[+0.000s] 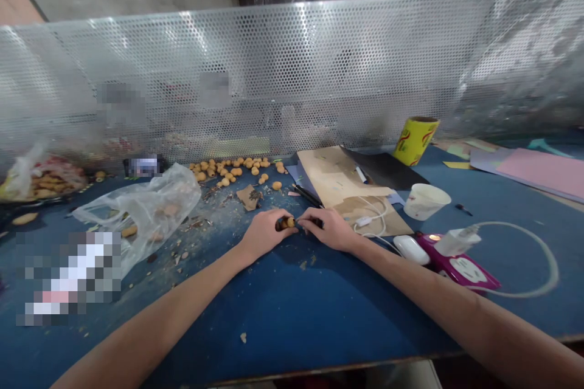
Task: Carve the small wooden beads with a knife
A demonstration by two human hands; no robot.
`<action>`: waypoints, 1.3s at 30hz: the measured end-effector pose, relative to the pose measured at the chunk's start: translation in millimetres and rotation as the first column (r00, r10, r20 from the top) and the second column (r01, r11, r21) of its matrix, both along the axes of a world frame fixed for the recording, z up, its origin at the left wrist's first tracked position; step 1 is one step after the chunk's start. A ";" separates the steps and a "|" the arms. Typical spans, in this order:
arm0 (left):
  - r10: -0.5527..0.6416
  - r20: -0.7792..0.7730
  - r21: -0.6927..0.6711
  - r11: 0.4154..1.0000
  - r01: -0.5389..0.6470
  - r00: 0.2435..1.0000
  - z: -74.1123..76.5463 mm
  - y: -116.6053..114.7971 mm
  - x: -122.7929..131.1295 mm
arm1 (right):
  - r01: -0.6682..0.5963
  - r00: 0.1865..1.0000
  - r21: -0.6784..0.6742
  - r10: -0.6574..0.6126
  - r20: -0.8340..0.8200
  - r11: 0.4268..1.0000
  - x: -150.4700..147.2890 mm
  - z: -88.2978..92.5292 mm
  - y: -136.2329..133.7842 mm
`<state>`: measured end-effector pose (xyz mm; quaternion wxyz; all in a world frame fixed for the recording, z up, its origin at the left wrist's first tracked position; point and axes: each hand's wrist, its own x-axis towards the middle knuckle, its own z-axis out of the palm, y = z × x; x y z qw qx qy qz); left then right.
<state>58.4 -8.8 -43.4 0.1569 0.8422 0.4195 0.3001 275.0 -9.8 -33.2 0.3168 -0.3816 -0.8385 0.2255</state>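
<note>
Silver perforated metal sheeting (292, 73) stands upright along the back of a blue-topped desk (292, 328), with grey walls behind it. At the centre, the person's left hand (265, 232) has its grip clamped on a small, rounded, tan gourd-like piece (291, 222); the right hand (334, 230) is curled just beside it, though I cannot tell whether that grip is closed on anything. Taking the hands as the dial's middle, a scatter of similar small tan pieces (232, 171) lies at eleven o'clock and a crumpled translucent plastic bag (155, 213) at nine. Towards one o'clock rests a flat brown paper sheet (335, 173). A bright yellow cylinder (416, 141) at two bears red lettering too blurred to read. At three stands a white paper cup (426, 202) with faint markings; a magenta power strip (488, 279) lies towards four.
</note>
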 end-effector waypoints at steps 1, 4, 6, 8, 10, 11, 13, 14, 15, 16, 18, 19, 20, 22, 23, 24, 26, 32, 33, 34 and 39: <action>-0.001 0.000 0.001 1.000 0.001 1.000 -0.1 0.1 0.1 | -0.012 1.000 0.005 0.012 0.008 1.000 -0.1 -0.1 0.0; 0.009 -0.003 0.011 1.000 -0.009 1.000 -0.4 0.5 0.5 | 0.003 1.000 0.012 -0.003 0.003 1.000 -0.5 -1.1 0.6; 0.012 -0.002 0.010 1.000 -0.012 1.000 -0.4 0.7 0.9 | 0.011 1.000 -0.001 -0.011 0.006 1.000 -0.7 -2.3 1.1; 0.012 -0.005 0.006 1.000 -0.012 1.000 -0.1 0.5 1.2 | 0.001 1.000 -0.009 -0.001 0.018 1.000 -0.7 -3.7 1.5; 0.016 -0.006 0.002 1.000 -0.016 1.000 0.4 0.0 1.3 | 0.006 1.000 -0.005 -0.006 0.007 1.000 -0.3 -4.8 1.6; 0.019 -0.006 0.000 1.000 -0.019 1.000 0.6 -0.2 1.2 | 0.017 1.000 -0.001 -0.017 -0.006 1.000 -0.1 -5.2 1.5; 0.024 -0.005 0.000 1.000 -0.024 1.000 0.8 -0.7 1.1 | 0.031 0.999 0.003 -0.031 -0.024 1.000 0.2 -5.4 1.3; 0.025 -0.003 -0.001 1.000 -0.025 1.000 0.9 -0.8 1.1 | 0.025 0.999 0.004 -0.025 -0.020 1.000 0.3 -5.2 1.2; 0.025 -0.001 -0.002 1.000 -0.025 1.000 0.9 -0.9 1.0 | 0.011 1.000 0.003 -0.011 -0.009 1.000 0.2 -4.7 1.0; 0.024 -0.001 -0.006 1.000 -0.024 1.000 0.9 -0.9 1.0 | -0.006 1.000 0.003 0.006 0.002 1.000 0.1 -3.9 0.7; 0.024 -0.001 -0.012 1.000 -0.024 1.000 1.1 -0.7 1.1 | -0.022 1.000 -0.001 0.022 0.006 1.000 -0.1 -2.1 -0.1; 0.027 -0.002 -0.014 1.000 -0.027 1.000 1.3 -0.7 1.2 | -0.013 1.000 -0.003 0.013 -0.003 1.000 -0.1 -1.1 -0.6; 0.030 -0.003 -0.014 0.999 -0.030 1.000 1.6 -0.6 1.3 | 0.003 1.000 -0.008 -0.003 -0.015 1.000 -0.1 -0.3 -1.1; 0.034 0.001 -0.014 0.999 -0.033 0.999 2.3 -0.7 1.5 | 0.020 0.999 -0.022 -0.021 -0.029 1.000 -0.1 0.7 -1.6; 0.031 0.004 -0.016 0.999 -0.031 1.000 2.8 -0.8 1.5 | 0.016 1.000 -0.024 -0.017 -0.025 1.000 -0.1 0.7 -1.5; 0.026 0.007 -0.019 0.999 -0.026 1.000 3.3 -1.0 1.5 | 0.006 1.000 -0.022 -0.006 -0.014 1.000 -0.3 0.4 -1.3; 0.017 0.015 -0.024 1.000 -0.017 1.000 4.2 -1.5 1.3 | -0.017 1.000 -0.017 0.017 0.011 1.000 -0.5 -0.6 -0.5; 0.031 0.025 -0.032 0.999 -0.030 0.999 3.9 -1.8 0.7 | 0.021 1.000 -0.024 -0.020 0.006 0.999 -0.6 -2.4 0.7; 0.031 0.022 -0.030 0.999 -0.030 0.999 3.6 -1.7 0.8 | 0.010 1.000 -0.022 -0.010 0.011 1.000 -0.6 -2.4 0.6; 0.030 0.020 -0.028 0.999 -0.030 0.999 3.2 -1.5 1.0 | -0.005 1.000 -0.017 0.005 0.016 1.000 -0.6 -2.3 0.5; 0.037 0.019 -0.019 0.999 -0.037 0.999 0.8 0.0 1.5 | 0.016 1.000 -0.011 -0.016 -0.009 1.000 0.4 -1.5 -0.9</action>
